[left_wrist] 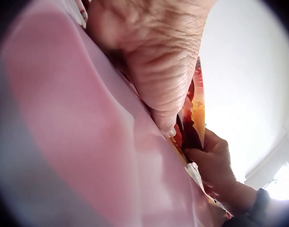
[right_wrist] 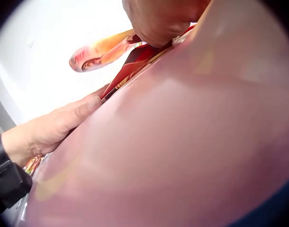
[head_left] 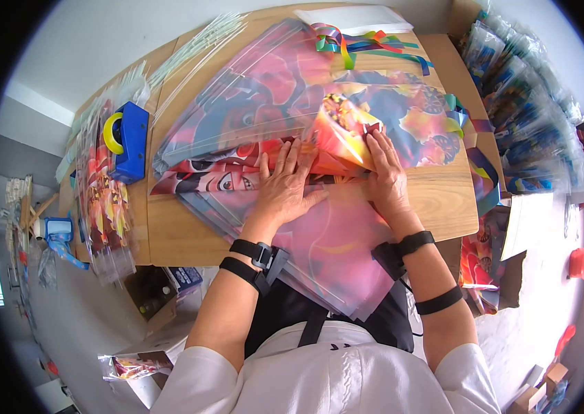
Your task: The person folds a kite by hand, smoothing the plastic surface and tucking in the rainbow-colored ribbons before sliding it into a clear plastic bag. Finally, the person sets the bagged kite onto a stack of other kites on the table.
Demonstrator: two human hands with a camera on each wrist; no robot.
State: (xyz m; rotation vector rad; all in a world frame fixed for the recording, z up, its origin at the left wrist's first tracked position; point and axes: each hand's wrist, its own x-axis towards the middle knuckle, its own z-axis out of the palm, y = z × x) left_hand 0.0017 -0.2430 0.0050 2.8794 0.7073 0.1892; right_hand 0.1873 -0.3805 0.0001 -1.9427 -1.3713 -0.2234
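Note:
A red and orange printed plastic sheet (head_left: pixel 239 181) lies over a fan of pale pink-and-grey plastic sheets (head_left: pixel 257 90) on the table. My left hand (head_left: pixel 283 181) rests flat on the red sheet, fingers spread and pointing away from me. To its right, my right hand (head_left: pixel 387 169) holds the sheet at a raised, curled-over part (head_left: pixel 340 134) with a bright yellow and white surface. In the left wrist view, the right thumb and fingers close at the base of this upright flap (left_wrist: pixel 198 106). The right thumb is hidden in the head view.
A blue tape dispenser (head_left: pixel 130 141) with yellow tape stands left, beside bundled printed sheets (head_left: pixel 102 200). Thin white sticks (head_left: pixel 199 52) lie at the back left, rainbow ribbons (head_left: pixel 347 45) at the back. Packed plastic bags (head_left: pixel 519 103) fill the right side. The table's front edge (head_left: pixel 437 234) is close to me.

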